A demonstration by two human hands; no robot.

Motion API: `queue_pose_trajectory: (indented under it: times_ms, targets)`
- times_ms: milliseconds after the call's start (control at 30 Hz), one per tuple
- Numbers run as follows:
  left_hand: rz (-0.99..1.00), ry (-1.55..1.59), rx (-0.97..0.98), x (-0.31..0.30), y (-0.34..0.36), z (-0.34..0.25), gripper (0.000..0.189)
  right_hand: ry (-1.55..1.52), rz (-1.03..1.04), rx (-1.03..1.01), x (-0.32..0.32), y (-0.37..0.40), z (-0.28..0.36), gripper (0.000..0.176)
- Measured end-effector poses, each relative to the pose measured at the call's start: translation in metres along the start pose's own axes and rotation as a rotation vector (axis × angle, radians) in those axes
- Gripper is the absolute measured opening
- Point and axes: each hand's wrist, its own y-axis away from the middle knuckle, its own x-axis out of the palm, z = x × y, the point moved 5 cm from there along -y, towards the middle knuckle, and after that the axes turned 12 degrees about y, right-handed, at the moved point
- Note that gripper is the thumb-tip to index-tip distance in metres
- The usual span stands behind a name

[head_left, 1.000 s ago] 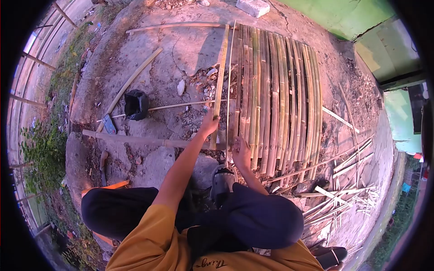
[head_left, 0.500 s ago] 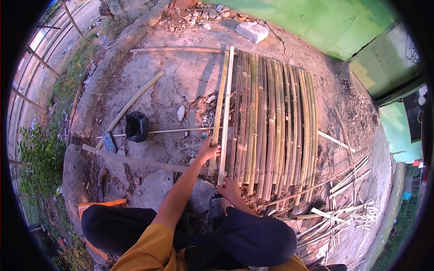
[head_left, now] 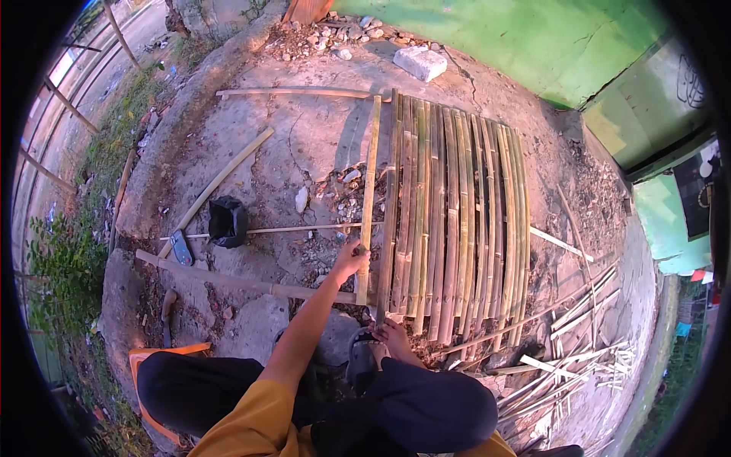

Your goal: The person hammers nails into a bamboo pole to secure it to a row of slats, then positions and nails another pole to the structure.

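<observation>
My left hand has its fingers closed at the edge of a yellowish bamboo slat, near its lower part. This slat stands apart from the row, with a gap to its right. My right hand pinches the near end of a dark brown bamboo slat at the left side of the row. To the right of it, several bamboo slats lie side by side, brown, green and yellow. They rest across bamboo rails, including a near pole and a far pole.
A black bag and a blue phone-like object lie at left. A wooden-handled blade rests near an orange stool-like object. Split bamboo strips pile up at right. A pale block sits by the green wall.
The pale face of the slat between my hands no longer shows; a dark slat now lies there against the row. My right hand has moved slightly down and right; the left stays on the yellowish slat.
</observation>
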Motion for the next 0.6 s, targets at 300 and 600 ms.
queue_pose_trajectory:
  times_ms: [300, 600]
  targets:
    - [-0.016, -0.423, 0.188, 0.009, -0.023, -0.016, 0.032, 0.353, -0.148, -0.064, 0.004, -0.01, 0.002, 0.038]
    - [-0.011, -0.543, 0.141, 0.019, -0.007, -0.008, 0.059, 0.179, -0.168, -0.079, -0.001, -0.009, -0.003, 0.037]
